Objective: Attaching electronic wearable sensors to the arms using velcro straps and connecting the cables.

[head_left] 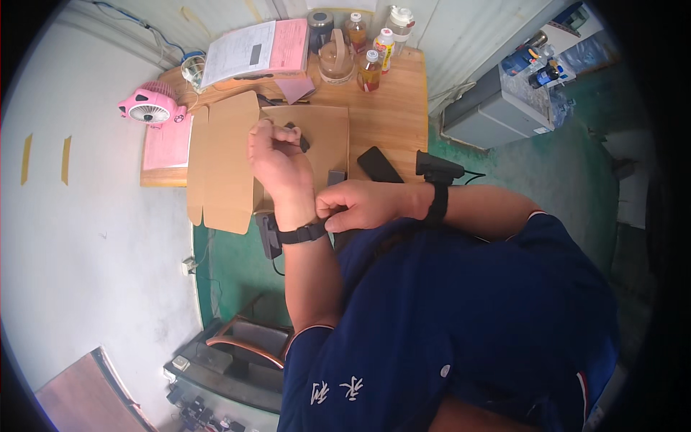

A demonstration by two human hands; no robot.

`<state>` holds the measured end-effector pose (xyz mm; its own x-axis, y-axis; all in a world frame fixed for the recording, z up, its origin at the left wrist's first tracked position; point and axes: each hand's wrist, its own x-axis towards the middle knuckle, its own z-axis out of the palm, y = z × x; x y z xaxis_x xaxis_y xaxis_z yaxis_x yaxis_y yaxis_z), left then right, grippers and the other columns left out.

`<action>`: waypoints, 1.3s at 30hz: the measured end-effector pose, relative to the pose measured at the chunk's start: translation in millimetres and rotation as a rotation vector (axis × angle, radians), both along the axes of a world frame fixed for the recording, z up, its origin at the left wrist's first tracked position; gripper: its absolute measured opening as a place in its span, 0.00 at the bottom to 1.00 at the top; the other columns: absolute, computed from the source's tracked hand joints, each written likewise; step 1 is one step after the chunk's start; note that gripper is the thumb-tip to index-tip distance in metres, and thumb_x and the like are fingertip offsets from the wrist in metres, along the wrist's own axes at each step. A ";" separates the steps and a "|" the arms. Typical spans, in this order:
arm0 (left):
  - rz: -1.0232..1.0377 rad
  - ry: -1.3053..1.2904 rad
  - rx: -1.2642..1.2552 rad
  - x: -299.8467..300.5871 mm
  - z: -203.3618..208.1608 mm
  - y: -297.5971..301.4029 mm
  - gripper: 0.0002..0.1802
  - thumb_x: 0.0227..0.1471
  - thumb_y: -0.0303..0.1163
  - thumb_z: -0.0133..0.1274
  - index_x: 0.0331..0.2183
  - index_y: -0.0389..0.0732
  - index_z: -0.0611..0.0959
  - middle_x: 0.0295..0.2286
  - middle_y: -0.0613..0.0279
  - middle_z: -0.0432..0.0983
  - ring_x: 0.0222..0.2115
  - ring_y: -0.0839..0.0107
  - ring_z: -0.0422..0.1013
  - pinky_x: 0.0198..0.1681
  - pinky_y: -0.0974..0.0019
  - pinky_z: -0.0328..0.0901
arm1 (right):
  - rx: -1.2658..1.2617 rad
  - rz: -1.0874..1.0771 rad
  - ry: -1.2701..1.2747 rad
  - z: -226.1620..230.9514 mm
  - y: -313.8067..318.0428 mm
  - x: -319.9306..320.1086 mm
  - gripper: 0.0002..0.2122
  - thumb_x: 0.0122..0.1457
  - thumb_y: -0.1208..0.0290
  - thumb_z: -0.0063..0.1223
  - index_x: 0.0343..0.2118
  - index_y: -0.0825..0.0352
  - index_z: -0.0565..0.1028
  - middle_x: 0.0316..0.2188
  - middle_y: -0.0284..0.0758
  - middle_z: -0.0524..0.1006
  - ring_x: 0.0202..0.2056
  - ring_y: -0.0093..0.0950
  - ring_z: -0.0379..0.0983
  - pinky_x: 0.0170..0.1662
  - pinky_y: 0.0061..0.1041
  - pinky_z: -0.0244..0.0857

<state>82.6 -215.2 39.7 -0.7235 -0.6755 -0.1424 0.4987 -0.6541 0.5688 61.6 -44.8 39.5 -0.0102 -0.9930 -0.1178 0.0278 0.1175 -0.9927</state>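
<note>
My left hand (279,162) is raised over an open cardboard box (317,121), palm toward me and fingers loosely curled. Nothing shows in them. Around that wrist runs a black strap (302,234) with a dark device (269,236) on its outer side. My right hand (367,204) reaches across to the left wrist, its fingers pinched at the end of this strap. A second black device (439,168) is strapped to my right wrist. Just beyond the left fingers, a small black object (301,137) lies in the box, partly hidden.
A black phone (379,165) lies on the wooden table (403,93), right of the box. Along the back stand a glass jug (337,59), several bottles (369,70) and stacked papers (241,54). A pink fan (151,106) sits at the left. Behind me is a chair (248,344).
</note>
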 end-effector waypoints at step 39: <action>-0.223 0.405 -0.357 -37.3 90.1 24.7 0.12 0.64 0.35 0.48 0.38 0.38 0.81 0.24 0.64 0.74 0.29 0.68 0.70 0.40 0.58 0.68 | -0.155 -0.010 -0.918 -24.0 -22.7 -16.6 0.26 0.63 0.59 0.59 0.60 0.66 0.68 0.54 0.29 0.74 0.55 0.24 0.69 0.58 0.31 0.63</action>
<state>45.3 -190.5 129.8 -0.8030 -0.4560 0.3838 0.5948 -0.5707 0.5662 45.0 -67.5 15.5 0.0121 -0.9987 0.0502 0.8100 -0.0196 -0.5861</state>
